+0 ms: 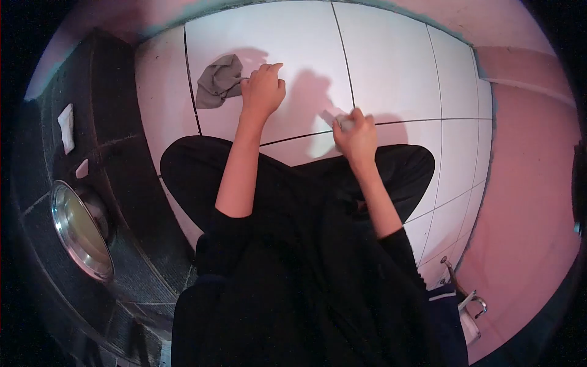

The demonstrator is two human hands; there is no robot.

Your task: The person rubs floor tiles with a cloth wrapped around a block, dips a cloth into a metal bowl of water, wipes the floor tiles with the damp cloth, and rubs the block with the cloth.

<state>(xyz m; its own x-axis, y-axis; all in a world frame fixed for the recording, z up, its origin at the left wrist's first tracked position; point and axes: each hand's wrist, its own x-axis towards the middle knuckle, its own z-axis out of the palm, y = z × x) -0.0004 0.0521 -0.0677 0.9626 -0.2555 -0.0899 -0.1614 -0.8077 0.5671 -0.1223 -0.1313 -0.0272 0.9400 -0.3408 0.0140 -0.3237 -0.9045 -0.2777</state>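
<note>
A crumpled grey cloth [220,82] trails to the left of my left hand [265,90], whose fingers are closed on its near corner; the index finger sticks out partly. The cloth is over the white tiles [391,67]. My right hand [356,137] is wrapped round a small pale object [345,124]; the fingers cover most of it, so its kind does not show. Both hands are apart, above the tiles in front of my crossed legs [202,165].
On the dark tiled ledge at left stand a shiny metal bowl [82,229] holding yellowish liquid, a folded white piece [66,128] and a small white chip [82,169]. A pink wall [526,159] rises at right, with a curved metal fitting [480,304] low beside it.
</note>
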